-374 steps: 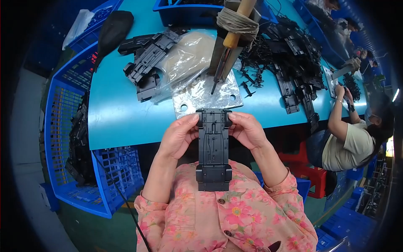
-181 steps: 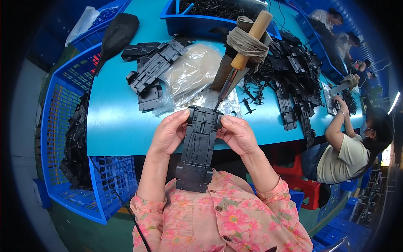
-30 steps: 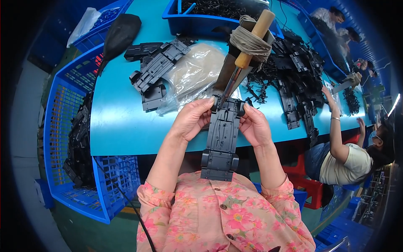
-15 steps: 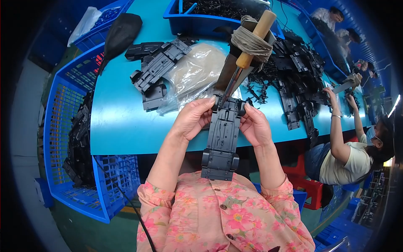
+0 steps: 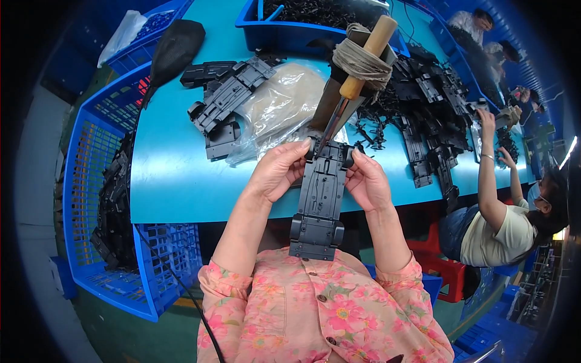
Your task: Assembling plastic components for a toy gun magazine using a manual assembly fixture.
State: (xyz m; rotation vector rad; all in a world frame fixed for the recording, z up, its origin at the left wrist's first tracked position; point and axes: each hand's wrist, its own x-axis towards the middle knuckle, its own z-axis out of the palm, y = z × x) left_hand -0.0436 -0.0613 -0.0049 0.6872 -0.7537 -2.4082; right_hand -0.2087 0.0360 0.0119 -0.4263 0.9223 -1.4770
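Note:
A long black plastic toy-car chassis (image 5: 321, 190) is held by its far end between my two hands, its near end reaching back over my shirt. My left hand (image 5: 281, 169) pinches the far left corner, thumb on top. On the far right corner, my right hand (image 5: 369, 178) grips in the same way. The metal shaft of a wooden-handled tool (image 5: 367, 54) slants down to the far end of the chassis, and its tip seems to touch there. Cloth strips bind that tool to a stand.
Black chassis parts (image 5: 233, 94) lie on a clear plastic bag (image 5: 284, 103); more are heaped at right (image 5: 433, 103). A blue bin (image 5: 290, 33) of small black parts stands behind. Left is a blue crate (image 5: 109, 266) holding chassis. A co-worker (image 5: 502, 230) sits at right.
My hands and the chassis hold almost still; its near end has shifted very slightly toward me. At right, the co-worker's hands have moved.

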